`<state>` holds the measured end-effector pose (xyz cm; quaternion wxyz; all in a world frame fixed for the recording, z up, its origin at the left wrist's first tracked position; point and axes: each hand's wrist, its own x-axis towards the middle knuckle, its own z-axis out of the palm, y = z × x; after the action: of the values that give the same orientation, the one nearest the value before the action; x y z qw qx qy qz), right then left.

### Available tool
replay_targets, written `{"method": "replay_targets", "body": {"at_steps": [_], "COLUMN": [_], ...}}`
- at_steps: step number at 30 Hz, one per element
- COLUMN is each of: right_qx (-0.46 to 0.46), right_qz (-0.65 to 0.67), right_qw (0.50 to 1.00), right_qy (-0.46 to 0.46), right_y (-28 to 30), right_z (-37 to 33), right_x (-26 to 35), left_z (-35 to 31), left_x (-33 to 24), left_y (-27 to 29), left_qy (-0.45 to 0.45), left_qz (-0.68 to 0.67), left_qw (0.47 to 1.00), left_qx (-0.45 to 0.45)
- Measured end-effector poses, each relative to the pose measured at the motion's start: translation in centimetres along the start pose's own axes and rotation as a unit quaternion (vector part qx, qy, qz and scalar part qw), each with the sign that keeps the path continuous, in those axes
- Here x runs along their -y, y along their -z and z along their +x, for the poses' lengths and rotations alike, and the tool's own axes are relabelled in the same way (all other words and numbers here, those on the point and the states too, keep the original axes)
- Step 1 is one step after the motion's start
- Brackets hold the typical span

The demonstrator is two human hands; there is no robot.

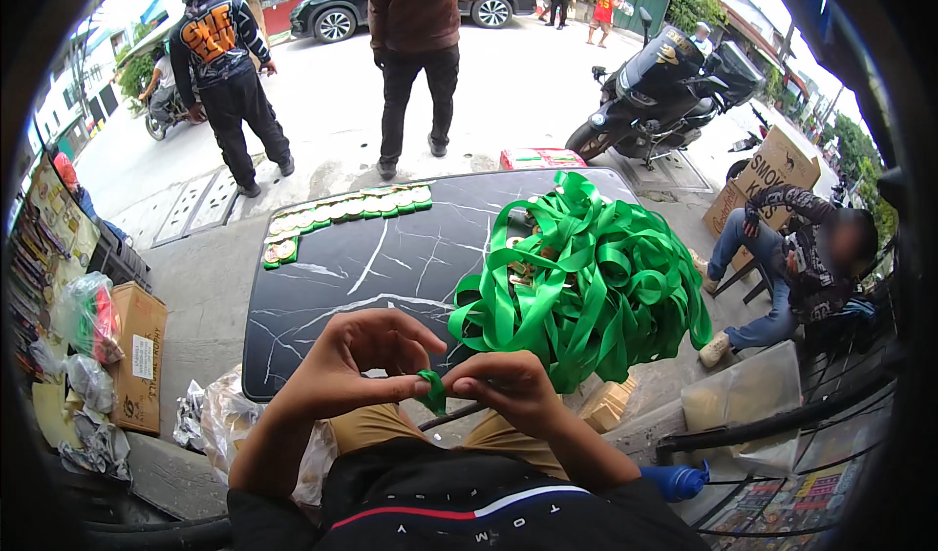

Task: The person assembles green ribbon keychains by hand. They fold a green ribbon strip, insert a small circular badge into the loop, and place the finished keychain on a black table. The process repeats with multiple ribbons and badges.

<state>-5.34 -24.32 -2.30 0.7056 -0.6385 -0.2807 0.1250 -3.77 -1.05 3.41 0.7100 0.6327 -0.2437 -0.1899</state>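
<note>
In front of my body, at the near edge of the black marbled table (391,273), both hands meet on a small folded green ribbon (432,395). My left hand (357,360) pinches it between thumb and fingers, which curve into a loop. From the other side my right hand (508,387) grips it with thumb and forefinger. Whether a medal is inside the fold I cannot tell. A large tangled heap of green ribbons (606,277) covers the table's right side, with a few gold medals (520,270) showing through. Along the far left edge lie rows of medals with wrapped green ribbons (352,204).
A red and white package (542,158) is beyond the table's far edge. Two people stand there, near a parked motorcycle (674,82). Another person sits at the right. A cardboard box (140,356) and plastic bags (88,317) are at the left; a blue bottle (674,481) lies near my right elbow.
</note>
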Motion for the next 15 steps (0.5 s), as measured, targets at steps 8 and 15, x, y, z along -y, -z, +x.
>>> {"method": "replay_targets", "body": {"at_steps": [8, 15], "right_qx": [0.0, -0.009], "right_qz": [-0.031, -0.049], "right_qw": [0.999, 0.998], "right_qy": [0.02, 0.027], "right_y": [-0.8, -0.8], "right_z": [0.3, 0.4], "right_x": [0.2, 0.5], "left_z": [-0.4, -0.8], "left_x": [0.0, -0.8], "left_y": [-0.2, 1.0], "left_qy": [0.011, 0.071], "left_qz": [0.049, 0.01], "left_qw": [0.999, 0.996], "left_qx": [0.005, 0.062]}}
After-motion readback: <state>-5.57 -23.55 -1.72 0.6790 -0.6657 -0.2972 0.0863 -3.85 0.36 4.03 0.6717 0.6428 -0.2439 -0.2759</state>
